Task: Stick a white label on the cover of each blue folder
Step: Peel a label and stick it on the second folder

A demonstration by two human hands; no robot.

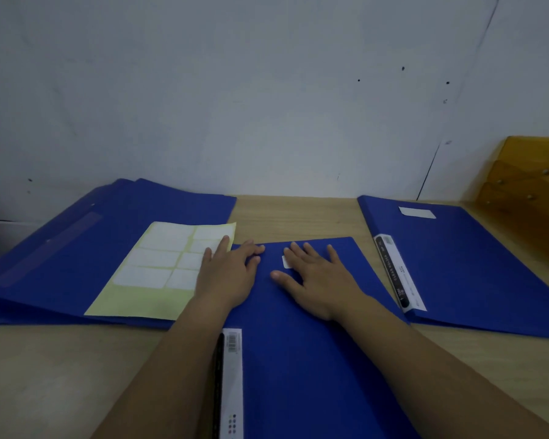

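Wooden desk [292, 213] against pale wall [267, 90]

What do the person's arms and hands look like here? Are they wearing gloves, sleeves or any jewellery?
Both arms are bare as far as the picture shows, with no sleeves in view. The left hand and right hand wear no gloves, and no rings, watch or bracelet show.
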